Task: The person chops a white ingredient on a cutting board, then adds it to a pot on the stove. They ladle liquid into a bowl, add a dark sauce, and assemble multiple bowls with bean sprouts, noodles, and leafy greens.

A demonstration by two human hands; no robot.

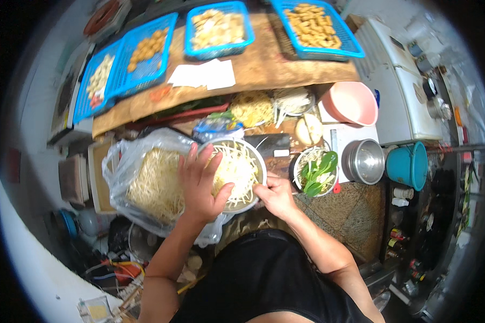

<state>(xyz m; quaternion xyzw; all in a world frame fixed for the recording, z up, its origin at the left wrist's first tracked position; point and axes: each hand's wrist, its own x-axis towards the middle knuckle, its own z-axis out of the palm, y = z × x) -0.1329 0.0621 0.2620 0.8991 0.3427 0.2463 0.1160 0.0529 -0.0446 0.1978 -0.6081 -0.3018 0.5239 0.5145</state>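
Note:
A metal bowl (pixel 261 167) full of bean sprouts (pixel 236 169) is in front of my body. My right hand (pixel 279 194) grips its right rim, thumb on the upper edge. My left hand (pixel 203 185) hovers at the bowl's left side, fingers apart and holding nothing; whether it touches the sprouts cannot be told. Left of the bowl lies a clear plastic bag (pixel 119 161), its mouth spread around a large heap of bean sprouts (pixel 155 183). Part of that heap is hidden behind my left hand. Right of my right hand, a smaller bowl (pixel 296 177) contains sprouts and green leaves (pixel 319 171).
Blue plastic baskets (pixel 248 40) of food pieces stand on a raised wooden shelf (pixel 262 72) with white paper (pixel 202 74). Beneath are noodles (pixel 252 107) and a dark-bladed cleaver (pixel 273 144). A pink basin (pixel 353 103), stacked metal bowls (pixel 365 161) and a teal bucket (pixel 406 165) stand rightward.

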